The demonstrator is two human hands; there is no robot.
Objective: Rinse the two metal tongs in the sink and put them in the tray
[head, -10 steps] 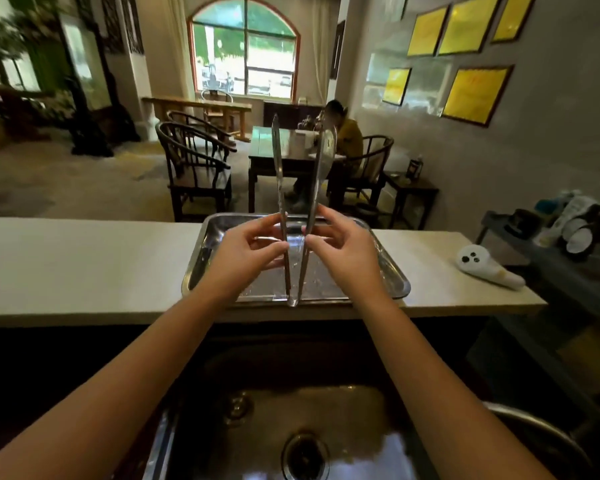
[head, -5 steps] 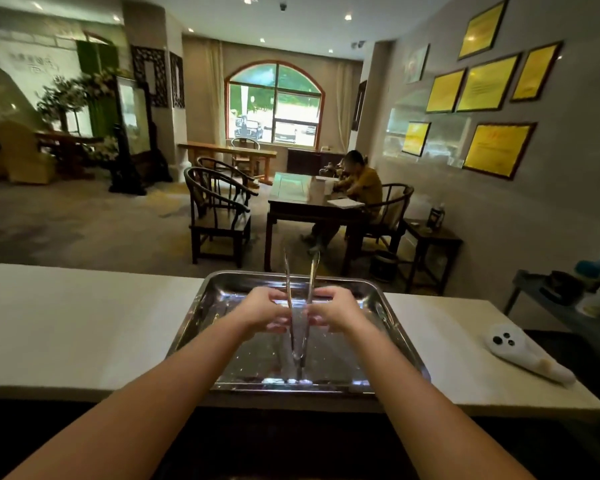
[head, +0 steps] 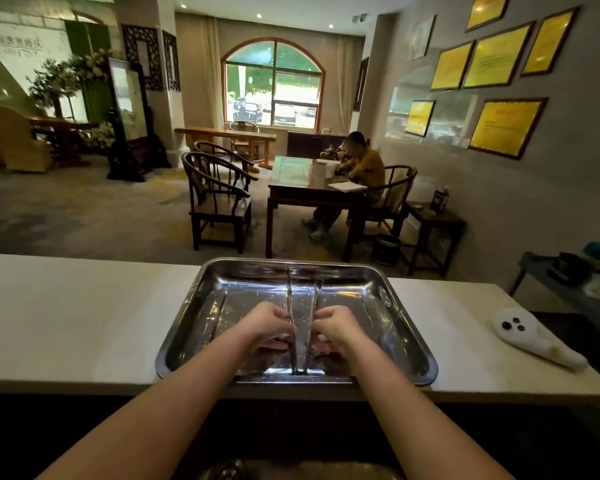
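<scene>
Both hands (head: 272,323) hold tongs (head: 302,327) low inside tray (head: 409,327), rims clear.

The tongs (head: 303,323), held upright above the sink a second ago, have been lowered into the tray (head: 409,327) by both hands and lie nearly flat.

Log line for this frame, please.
stage: placing | tongs: in tray | left hand: holding | right hand: holding | release: pending

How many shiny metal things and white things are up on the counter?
Tongs: 1 in view
Metal tray: 1
White gadget: 1
Total: 3
</scene>
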